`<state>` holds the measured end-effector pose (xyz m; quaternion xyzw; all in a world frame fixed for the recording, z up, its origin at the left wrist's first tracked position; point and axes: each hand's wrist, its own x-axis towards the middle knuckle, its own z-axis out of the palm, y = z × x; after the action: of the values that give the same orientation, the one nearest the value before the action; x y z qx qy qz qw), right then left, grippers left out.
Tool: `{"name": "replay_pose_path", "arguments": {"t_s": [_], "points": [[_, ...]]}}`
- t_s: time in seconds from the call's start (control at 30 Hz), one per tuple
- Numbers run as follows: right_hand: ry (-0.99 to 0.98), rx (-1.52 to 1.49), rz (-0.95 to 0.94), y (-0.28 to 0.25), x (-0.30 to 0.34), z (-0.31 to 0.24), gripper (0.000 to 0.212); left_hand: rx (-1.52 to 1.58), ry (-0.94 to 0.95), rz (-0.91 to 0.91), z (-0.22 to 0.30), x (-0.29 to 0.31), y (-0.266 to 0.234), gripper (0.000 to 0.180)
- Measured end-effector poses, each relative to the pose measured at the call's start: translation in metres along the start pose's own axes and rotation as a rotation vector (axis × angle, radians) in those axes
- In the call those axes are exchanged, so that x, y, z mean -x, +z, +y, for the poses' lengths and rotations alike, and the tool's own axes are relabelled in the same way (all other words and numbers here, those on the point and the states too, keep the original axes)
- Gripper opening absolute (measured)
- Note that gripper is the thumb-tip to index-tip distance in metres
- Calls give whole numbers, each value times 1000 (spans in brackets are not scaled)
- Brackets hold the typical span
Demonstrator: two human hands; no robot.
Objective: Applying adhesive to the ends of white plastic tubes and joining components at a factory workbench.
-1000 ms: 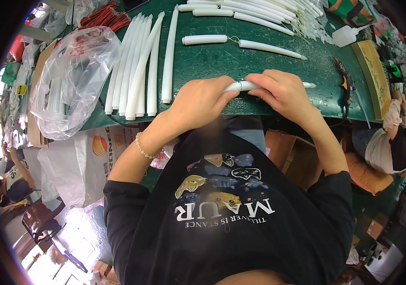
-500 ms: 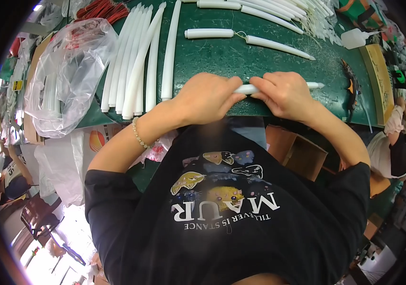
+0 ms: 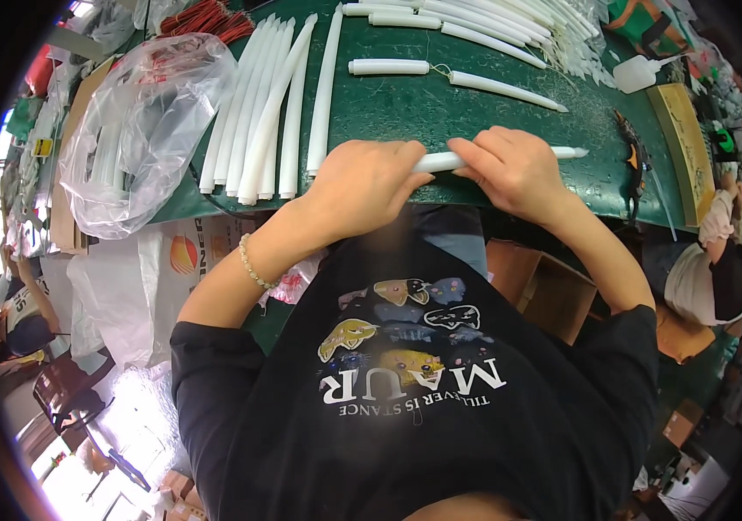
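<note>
Near the front edge of the green table, both hands hold a white taper candle lying crosswise. My left hand is closed around its left end, thumb and fingers pinching it; that end is hidden in the palm. Fingers of my right hand grip it further right, and its pointed tip sticks out beyond the hand. Whether the piece between the hands is one with the tip part, or two joined parts, I cannot tell. Farther back lie a short white tube and a tapered candle piece, linked by a thin wire.
Several long white candles lie at the left, beside a clear plastic bag. More white pieces are spread at the back. Right of my hands are black-and-orange pliers, a squeeze bottle and a yellowish box. Red wires lie far left.
My hands have moved slightly apart, so more of the white candle shows between them. The left hand has shifted a little left. The whole view has shifted slightly.
</note>
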<state>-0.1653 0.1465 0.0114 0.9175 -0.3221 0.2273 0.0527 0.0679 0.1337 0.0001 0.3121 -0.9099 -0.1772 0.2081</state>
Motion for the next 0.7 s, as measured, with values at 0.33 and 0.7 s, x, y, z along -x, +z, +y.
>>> {"name": "replay_pose_path", "arguments": {"t_s": [0.33, 0.7], "points": [[-73, 26, 82, -8, -55, -15, 46, -76, -135, 320, -6, 33, -29, 22], [380, 123, 98, 19, -3, 57, 33, -594, -566, 314, -49, 72, -57, 37]]}}
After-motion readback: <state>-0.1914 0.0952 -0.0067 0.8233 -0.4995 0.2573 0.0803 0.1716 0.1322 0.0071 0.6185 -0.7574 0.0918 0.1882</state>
